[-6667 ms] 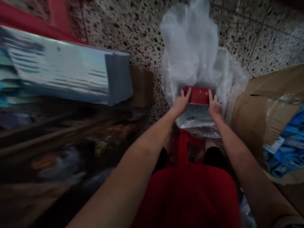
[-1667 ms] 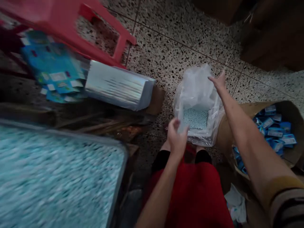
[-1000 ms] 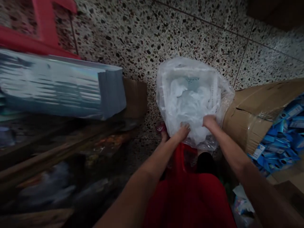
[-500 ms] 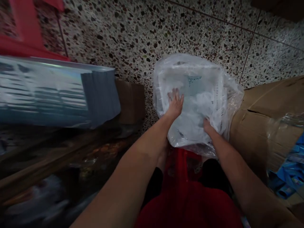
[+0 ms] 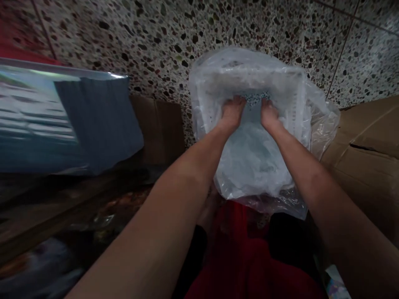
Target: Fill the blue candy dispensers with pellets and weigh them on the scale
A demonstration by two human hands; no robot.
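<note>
A white crate [image 5: 299, 104] with slotted sides stands below me, lined with a loose clear plastic bag [image 5: 243, 58]. Both my hands reach down inside it, close together. My left hand [image 5: 233, 111] has its fingers curled at the left of a pale green, see-through plastic sheet [image 5: 253, 118]. At the right of the same sheet, my right hand [image 5: 269, 113] is closed, thumb against fingers. Between the hands shows a speckled blue-white patch [image 5: 254, 98], too blurred to name. Crumpled white plastic covers the near part of the crate. My fingertips are partly hidden.
A stack of silvery-blue packaging [image 5: 93, 124] lies at left, beside a brown cardboard box [image 5: 165, 128]. Another cardboard box [image 5: 368, 141] stands close on the right. Something red [image 5: 21, 45] is at upper left. Speckled terrazzo floor [image 5: 149, 37] lies beyond the crate.
Both hands have moved to the far part of the crate, the right one most. Their fingers have closed, and the speckled patch now shows between them. The view has shifted right.
</note>
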